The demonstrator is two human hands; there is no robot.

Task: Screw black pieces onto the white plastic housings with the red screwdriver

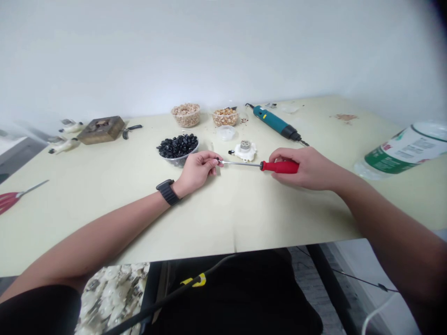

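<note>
My right hand [310, 168] is closed around the red handle of a screwdriver [281, 167], its metal shaft pointing left. At the shaft's tip, my left hand [199, 171] pinches a small black piece [218, 160] between thumb and fingers; its exact shape is too small to make out. Right behind the left hand stands a clear bowl full of black plastic pieces [178, 146]. Just beyond the shaft lies a white plastic part with a round metal motor-like body [245, 150], and a small black bit [231, 152] is beside it.
Two tubs of small brass-coloured parts [186, 115] [225, 117] stand at the back, near a teal electric screwdriver [274, 122]. A large labelled bottle [407, 148] leans at right. Leftward are a metal block [102, 129], pliers-like tool [131, 130] and another red-handled screwdriver [16, 197].
</note>
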